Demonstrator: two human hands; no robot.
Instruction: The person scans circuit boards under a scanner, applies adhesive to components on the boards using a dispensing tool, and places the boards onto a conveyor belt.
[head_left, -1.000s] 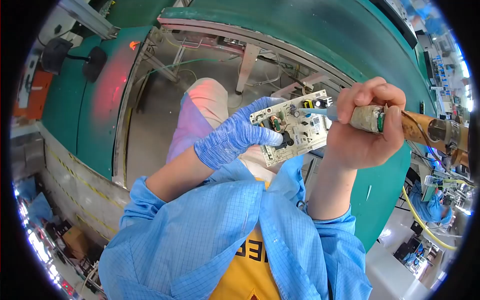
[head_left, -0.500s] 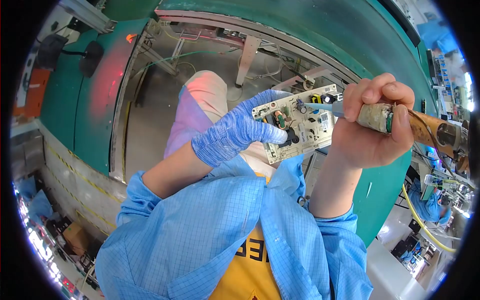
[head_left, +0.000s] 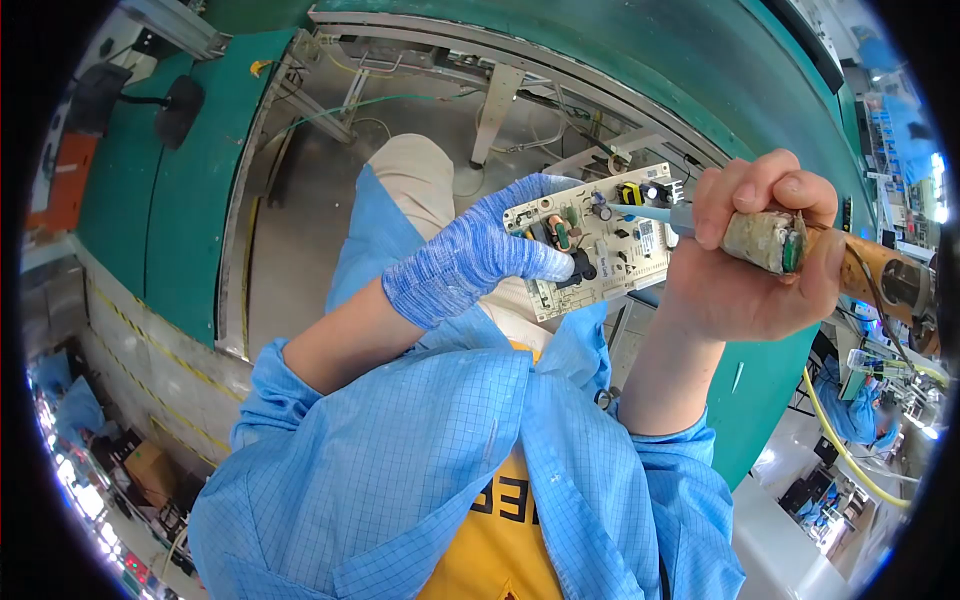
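- We find the circuit board (head_left: 622, 268) held up in the air over the lap, components facing up, tilted rather than flat.
- Left hand (head_left: 460, 255) pinches its near-left end, thumb on top by a black part (head_left: 577, 272), fingers mostly hidden beneath; we judge this steadies it and leaves the far half open.
- Right hand (head_left: 722, 290) is curled tightly round the tool (head_left: 765, 242), its pale blue tip (head_left: 645, 213) aimed sideways at a small cylinder (head_left: 601, 207); contact we cannot tell. The low angle probably keeps the components in sight.
- Textures: ribbed blue-white knit glove, bare right skin, stiff cream board, yellow-wrapped block (head_left: 629, 194), smooth tapering tip, rough grimy wrap, copper-coloured barrel (head_left: 875, 268).
- Smooth green counter (head_left: 765, 385) lies beyond the right forearm.
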